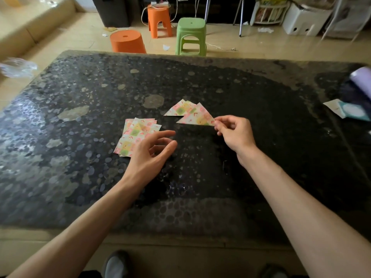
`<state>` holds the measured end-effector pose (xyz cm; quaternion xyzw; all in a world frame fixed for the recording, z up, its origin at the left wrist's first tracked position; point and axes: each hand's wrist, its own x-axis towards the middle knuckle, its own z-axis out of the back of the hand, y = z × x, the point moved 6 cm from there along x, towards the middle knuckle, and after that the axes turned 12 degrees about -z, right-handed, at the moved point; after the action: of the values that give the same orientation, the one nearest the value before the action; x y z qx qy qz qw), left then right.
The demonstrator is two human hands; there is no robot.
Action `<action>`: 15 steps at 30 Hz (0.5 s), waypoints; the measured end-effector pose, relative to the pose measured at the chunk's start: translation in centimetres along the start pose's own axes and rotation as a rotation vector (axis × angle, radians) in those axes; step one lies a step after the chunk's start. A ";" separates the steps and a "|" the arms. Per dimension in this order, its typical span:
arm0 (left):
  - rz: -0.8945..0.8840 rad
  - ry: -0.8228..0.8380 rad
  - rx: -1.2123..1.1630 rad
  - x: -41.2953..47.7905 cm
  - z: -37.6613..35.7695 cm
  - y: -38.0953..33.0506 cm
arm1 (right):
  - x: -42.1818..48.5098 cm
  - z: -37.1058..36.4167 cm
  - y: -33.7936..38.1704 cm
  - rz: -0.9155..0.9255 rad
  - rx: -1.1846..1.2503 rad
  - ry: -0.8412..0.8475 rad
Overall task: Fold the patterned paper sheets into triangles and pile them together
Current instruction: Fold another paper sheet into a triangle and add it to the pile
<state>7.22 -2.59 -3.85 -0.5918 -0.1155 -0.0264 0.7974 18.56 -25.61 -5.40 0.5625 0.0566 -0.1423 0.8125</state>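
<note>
A loose stack of flat patterned paper sheets [136,135] lies left of the middle of the dark table [261,109]. My left hand [149,155] hovers over the stack's right corner with relaxed fingers, holding nothing. A folded patterned triangle [197,117] is pinched at its right corner by my right hand [234,133], just above the table. Behind it, a small pile of folded triangles [179,109] rests on the table, partly overlapped by the held one.
A purple roll [361,79] and a teal and white packet [349,111] sit at the table's right edge. Crumpled clear plastic [18,67] lies off the left edge. Orange stools [127,42] and a green stool [190,36] stand beyond the far edge.
</note>
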 end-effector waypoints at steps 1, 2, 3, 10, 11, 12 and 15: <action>0.004 0.000 -0.001 0.0 -0.1 0.1 | 0.8 -0.3 0.2 0.000 0.001 -0.012; 0.006 -0.003 -0.006 0.1 -0.1 0.1 | 1.6 -0.5 0.3 0.005 0.000 -0.021; 0.004 -0.010 -0.012 0.2 -0.1 0.2 | 2.2 -0.8 0.6 0.010 -0.001 -0.029; -0.022 -0.047 -0.035 0.7 0.1 -0.4 | 5.6 -2.0 1.5 0.031 -0.096 -0.076; -0.027 -0.052 -0.037 0.7 0.1 -0.4 | 5.8 -2.1 1.5 0.041 -0.143 -0.099; -0.034 -0.059 -0.036 0.8 0.3 -0.4 | 5.9 -2.1 1.4 0.052 -0.181 -0.124; -0.054 -0.107 -0.001 1.1 1.3 -0.4 | 5.5 -2.1 1.3 0.082 -0.218 -0.183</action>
<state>8.04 -1.35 -2.90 -0.5892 -0.1742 -0.0163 0.7888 24.36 -24.15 -6.37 0.4573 -0.0258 -0.1529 0.8757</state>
